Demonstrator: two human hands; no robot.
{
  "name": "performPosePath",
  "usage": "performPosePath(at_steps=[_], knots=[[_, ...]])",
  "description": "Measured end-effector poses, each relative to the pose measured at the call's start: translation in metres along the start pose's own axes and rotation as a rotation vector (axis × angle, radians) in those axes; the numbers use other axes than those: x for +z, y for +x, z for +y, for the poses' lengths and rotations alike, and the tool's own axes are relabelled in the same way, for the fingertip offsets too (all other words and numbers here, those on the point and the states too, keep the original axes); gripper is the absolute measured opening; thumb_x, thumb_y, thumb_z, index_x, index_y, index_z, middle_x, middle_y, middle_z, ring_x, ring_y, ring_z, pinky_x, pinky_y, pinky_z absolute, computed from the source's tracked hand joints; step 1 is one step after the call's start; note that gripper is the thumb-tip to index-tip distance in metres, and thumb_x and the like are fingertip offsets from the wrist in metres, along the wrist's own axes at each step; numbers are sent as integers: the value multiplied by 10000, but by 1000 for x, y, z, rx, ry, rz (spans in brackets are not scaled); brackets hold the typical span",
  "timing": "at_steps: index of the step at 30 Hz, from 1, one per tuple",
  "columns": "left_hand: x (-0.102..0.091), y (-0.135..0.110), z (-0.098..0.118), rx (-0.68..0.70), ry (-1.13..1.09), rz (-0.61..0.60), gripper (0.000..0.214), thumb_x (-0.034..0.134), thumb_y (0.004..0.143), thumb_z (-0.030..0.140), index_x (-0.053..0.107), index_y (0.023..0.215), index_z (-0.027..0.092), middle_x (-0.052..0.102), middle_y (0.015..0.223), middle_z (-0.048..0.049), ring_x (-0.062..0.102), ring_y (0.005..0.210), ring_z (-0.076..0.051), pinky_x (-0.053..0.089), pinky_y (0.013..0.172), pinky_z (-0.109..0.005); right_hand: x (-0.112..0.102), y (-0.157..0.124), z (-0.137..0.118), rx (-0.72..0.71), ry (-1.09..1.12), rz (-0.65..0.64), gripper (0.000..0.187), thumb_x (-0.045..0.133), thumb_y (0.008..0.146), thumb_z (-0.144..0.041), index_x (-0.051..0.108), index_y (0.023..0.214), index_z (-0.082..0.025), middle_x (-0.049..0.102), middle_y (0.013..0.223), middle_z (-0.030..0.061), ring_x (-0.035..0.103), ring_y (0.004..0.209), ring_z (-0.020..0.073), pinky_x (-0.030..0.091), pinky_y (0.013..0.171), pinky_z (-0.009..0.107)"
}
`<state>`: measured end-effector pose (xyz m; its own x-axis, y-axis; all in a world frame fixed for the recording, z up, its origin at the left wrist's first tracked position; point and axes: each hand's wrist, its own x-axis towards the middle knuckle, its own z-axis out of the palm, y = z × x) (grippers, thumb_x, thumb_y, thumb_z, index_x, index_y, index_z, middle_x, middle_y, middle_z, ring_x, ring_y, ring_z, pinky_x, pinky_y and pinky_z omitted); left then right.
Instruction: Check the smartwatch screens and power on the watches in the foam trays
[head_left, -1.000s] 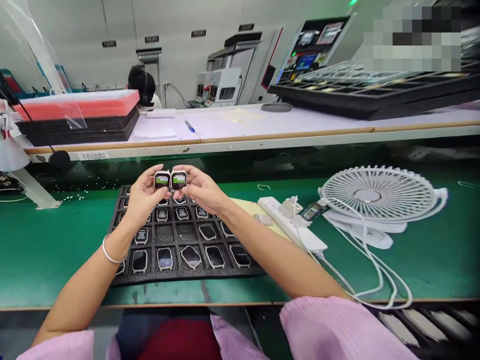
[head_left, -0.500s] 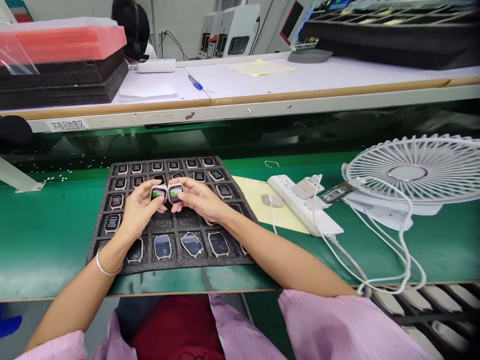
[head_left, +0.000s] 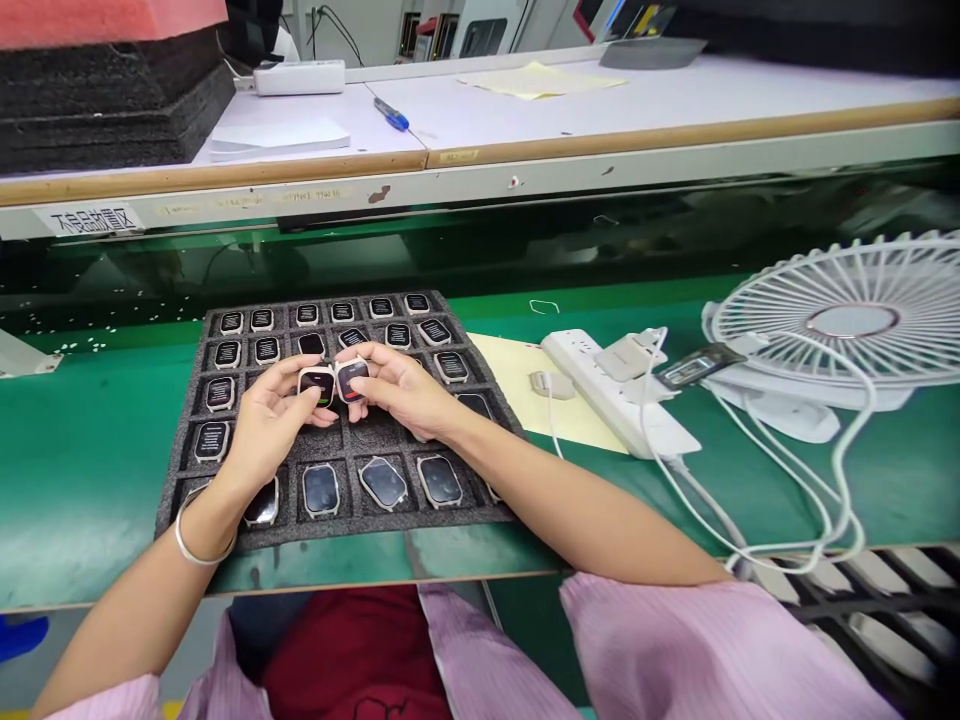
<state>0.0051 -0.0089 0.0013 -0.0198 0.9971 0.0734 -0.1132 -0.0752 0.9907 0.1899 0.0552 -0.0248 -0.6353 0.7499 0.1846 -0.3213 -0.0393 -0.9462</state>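
Over the middle of a dark foam tray (head_left: 291,533), my two hands hold a smartwatch body each, side by side. My left hand (head_left: 271,415) grips one smartwatch (head_left: 317,384) by its edges, thumb on its lit screen. In my right hand (head_left: 405,392) is the other smartwatch (head_left: 349,377), the thumb also on the screen. Neither watch has a strap. More watches sit in the tray's compartments, several with lit text, while those in the front row, such as a dark-screened watch (head_left: 321,490), show no text. My hands and forearms cover some compartments.
Right of the tray, a white power strip (head_left: 622,390) lies partly over yellow paper (head_left: 510,375). A white fan (head_left: 855,315) and looped white cables (head_left: 847,490) lie farther right. Behind is a raised shelf (head_left: 480,130) with a blue pen (head_left: 391,114) and stacked black foam (head_left: 105,105).
Both watch screens have changed from a green-and-white display to mostly dark ones. My hands stay over the tray with the same watches. The camera view has tilted slightly downward.
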Motion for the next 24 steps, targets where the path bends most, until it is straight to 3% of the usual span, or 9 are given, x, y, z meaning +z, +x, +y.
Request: performPosePath(at_steps=[10,15,22,24], knots=[[1,-1,0,-101,-27,23,532,739,743,238,564,1243,183,696,1047,-36,740,684,-141,643,708,-279,0,-3,-1,44,-4,12,410,666,786,-144,555,1178,-194,672,833,-27,680,665,123,527,635,250],[1,-1,0,-154,-32,45,553,740,733,238,548,1248,176,683,1040,-36,719,648,-127,627,654,-264,1,-2,-3,93,47,47,401,657,791,-121,558,1173,-190,684,847,-19,687,662,123,526,620,246],[1,3,-4,-212,-84,70,567,737,763,200,524,1288,187,689,1063,-47,720,703,-134,622,700,-281,-4,4,-8,136,244,198,552,665,768,-88,501,1274,-237,705,1064,14,735,964,187,581,851,306],[1,3,-5,-215,-93,78,578,736,772,195,519,1308,188,696,1050,-44,719,706,-132,624,711,-280,-6,5,-9,142,260,215,568,655,759,-83,499,1283,-238,705,1083,13,735,960,186,581,849,306]])
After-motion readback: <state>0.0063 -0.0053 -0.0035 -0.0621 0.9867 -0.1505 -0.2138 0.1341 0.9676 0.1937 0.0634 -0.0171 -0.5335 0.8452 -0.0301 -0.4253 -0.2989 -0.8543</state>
